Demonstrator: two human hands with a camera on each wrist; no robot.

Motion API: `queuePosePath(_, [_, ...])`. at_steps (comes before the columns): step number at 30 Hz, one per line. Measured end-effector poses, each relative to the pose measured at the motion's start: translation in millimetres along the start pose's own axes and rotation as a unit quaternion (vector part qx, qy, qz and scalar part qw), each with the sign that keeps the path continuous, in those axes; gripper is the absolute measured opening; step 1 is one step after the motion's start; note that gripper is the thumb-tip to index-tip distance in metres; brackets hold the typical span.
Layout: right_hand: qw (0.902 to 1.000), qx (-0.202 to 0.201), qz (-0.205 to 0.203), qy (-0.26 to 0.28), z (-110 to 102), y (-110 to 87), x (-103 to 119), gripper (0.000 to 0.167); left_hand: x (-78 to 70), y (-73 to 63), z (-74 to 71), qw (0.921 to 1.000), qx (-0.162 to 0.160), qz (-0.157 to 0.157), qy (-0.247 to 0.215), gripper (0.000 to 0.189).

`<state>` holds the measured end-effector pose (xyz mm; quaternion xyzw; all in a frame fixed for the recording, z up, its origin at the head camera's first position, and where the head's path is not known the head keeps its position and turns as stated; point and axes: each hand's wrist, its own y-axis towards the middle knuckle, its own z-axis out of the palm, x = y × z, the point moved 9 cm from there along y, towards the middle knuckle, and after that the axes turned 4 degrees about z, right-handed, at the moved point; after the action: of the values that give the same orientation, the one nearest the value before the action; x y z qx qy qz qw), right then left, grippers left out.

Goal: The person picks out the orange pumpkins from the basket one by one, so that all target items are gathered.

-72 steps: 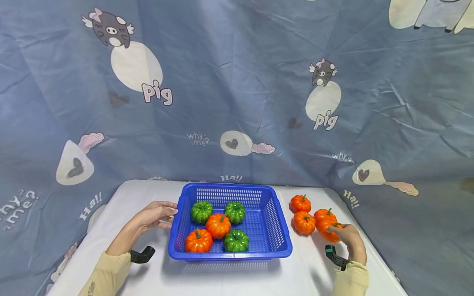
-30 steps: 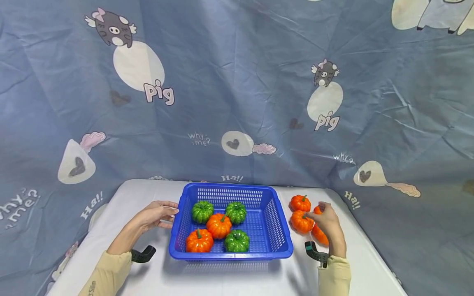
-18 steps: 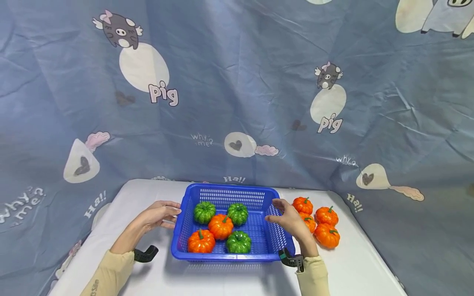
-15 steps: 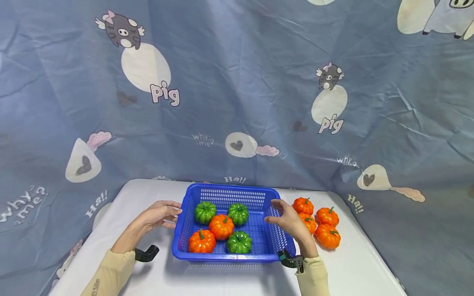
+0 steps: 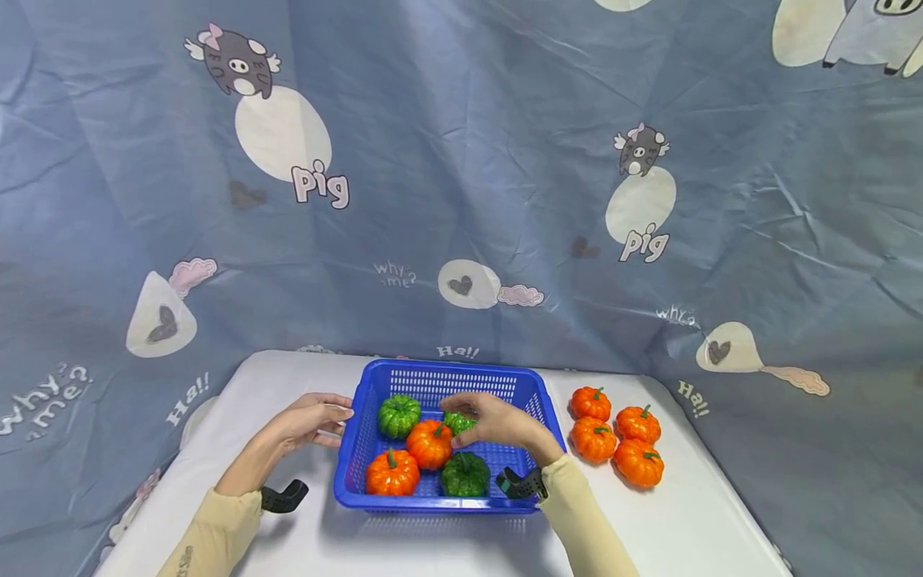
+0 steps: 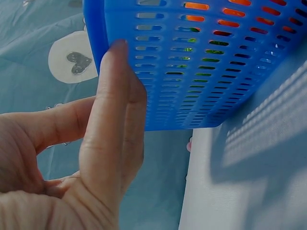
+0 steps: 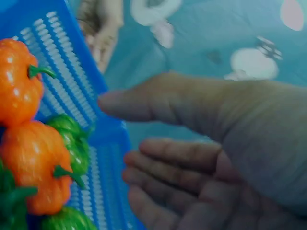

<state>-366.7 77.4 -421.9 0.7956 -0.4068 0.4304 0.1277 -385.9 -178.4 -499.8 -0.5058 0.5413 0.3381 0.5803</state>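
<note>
- Beige-sleeved right hand (image 5: 493,421): over the right half of the blue basket (image 5: 450,503), forearm slanting in from the near right; thumb and fingers well apart, aimed left, gripping nothing; far-right green pumpkin (image 5: 459,421) partly hidden behind it.
- Left hand (image 5: 306,421): outside the basket's left wall, fingers extended toward the rim, thumb apart, gripping nothing; contact cannot be told.
- Basket: on the white tabletop (image 5: 288,533), toward its far edge; long axis left to right, roughly parallel to that edge.
- Middle orange pumpkin (image 5: 429,449): stem leaning far and right.
- Orange pumpkin (image 5: 392,476): basket's near left corner, stem up.
- Green pumpkins: far left (image 5: 399,418); near side, right of middle (image 5: 465,479).
- Four loose orange pumpkins (image 5: 593,445): tabletop's right side, clustered; nearest one's stem points right.
</note>
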Motion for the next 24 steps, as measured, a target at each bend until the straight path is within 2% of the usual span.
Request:
queuePosePath(3, [0.998, 0.059, 0.002, -0.023, 19, 19.1, 8, 0.056, 0.8, 0.8, -0.4, 1.0, 0.006, -0.001, 0.001, 0.044])
queuePosePath(9, [0.9867, 0.134, 0.003, -0.092, 57, 48.8, 14, 0.06, 0.4, 0.1, -0.3, 1.0, -0.004, -0.004, -0.003, 0.045])
queuePosePath(15, [0.9748, 0.158, 0.025, -0.156, 87, 65.3, 10, 0.064, -1.9, -0.2, 1.4, 0.9999, -0.003, 0.001, -0.012, 0.042])
queuePosePath(19, [0.9627, 0.172, 0.042, -0.204, 98, 68.9, 7, 0.063, -1.2, -0.6, 1.0, 0.9999, -0.007, -0.006, -0.008, 0.042])
queuePosePath(24, [0.9483, 0.193, 0.078, -0.24, 103, 67.7, 4, 0.068, -0.6, -0.8, -0.3, 0.9999, -0.009, -0.007, -0.011, 0.043])
